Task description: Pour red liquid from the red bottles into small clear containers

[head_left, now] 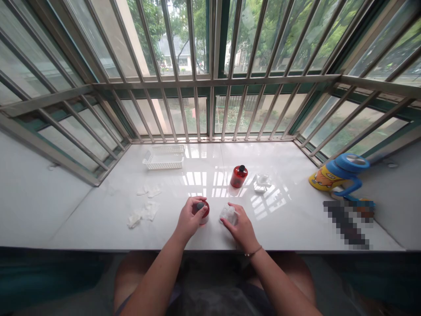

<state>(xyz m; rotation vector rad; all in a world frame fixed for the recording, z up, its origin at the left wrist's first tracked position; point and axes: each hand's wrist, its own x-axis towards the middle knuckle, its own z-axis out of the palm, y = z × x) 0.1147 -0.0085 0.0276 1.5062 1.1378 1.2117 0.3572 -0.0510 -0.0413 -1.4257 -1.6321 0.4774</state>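
Note:
My left hand (190,215) is wrapped round a small red see-through bottle (205,212) near the table's front edge. A dark round top (200,205) shows between its thumb and fingers. To the right, the fingers of my right hand (241,224) curve round a clear, glass-like piece (228,214) resting low at the table surface; its exact kind cannot be made out. Farther back stands a second red bottle (238,177) with a black round top. Beside that one is another clear piece (262,183), much like the one in my right hand.
At the back left sits a white perforated plastic basket (164,164). Crumpled white tissues (144,214) lie on the left of the white table (108,219). A blue and yellow mug-like bottle (338,173) stands at the right, near a blurred-out dark item (348,226). Metal window bars (210,83) bound the back.

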